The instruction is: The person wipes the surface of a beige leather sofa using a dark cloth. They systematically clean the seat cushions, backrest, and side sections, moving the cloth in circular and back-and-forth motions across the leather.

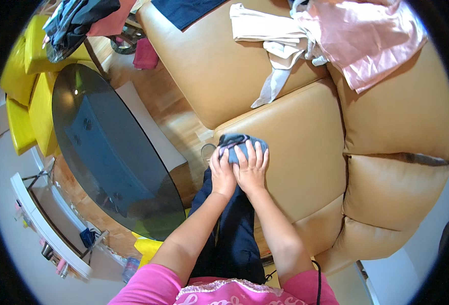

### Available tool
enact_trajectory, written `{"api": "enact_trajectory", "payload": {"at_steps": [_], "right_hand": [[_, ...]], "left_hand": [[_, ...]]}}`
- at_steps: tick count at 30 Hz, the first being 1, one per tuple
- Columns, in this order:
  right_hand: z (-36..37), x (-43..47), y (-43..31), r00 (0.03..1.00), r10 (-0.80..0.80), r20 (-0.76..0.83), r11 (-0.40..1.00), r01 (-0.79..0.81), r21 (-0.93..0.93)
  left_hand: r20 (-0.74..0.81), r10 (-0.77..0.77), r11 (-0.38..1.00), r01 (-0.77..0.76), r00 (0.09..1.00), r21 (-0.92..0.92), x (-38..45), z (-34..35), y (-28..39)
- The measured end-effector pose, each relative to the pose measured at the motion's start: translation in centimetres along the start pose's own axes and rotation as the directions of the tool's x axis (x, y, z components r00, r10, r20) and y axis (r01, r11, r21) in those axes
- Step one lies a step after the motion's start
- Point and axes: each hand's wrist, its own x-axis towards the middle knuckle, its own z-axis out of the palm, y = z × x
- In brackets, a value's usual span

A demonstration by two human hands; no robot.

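Note:
A small folded or bundled cloth item [230, 142], grey-blue with dark and pale purple parts, is at the front corner of a tan leather sofa seat [304, 152]. My left hand [223, 174] holds its left side, fingers curled against the fabric. On its right part lies my right hand [250, 167], fingers spread over the top and pressing on it. The two hands touch or nearly touch at the thumbs. What lies under the cloth is hidden.
An oval dark glass table [114, 152] stands left. On the sofa lie white cloth [266, 24], a pink satiny garment [361, 42] and dark blue fabric [186, 11]. Yellow seats [43, 110], a white desk [49, 228] and a dark red box-like item [145, 54] are beyond.

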Motion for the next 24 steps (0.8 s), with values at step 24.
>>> {"api": "enact_trajectory", "payload": {"at_steps": [24], "right_hand": [[0.1, -2.8, 1.8, 0.979, 0.152, -0.134, 0.987, -0.144, 0.069]], "left_hand": [[0.061, 0.085, 0.969, -0.097, 0.995, 0.228, 0.0, 0.9, 2.9]]}}
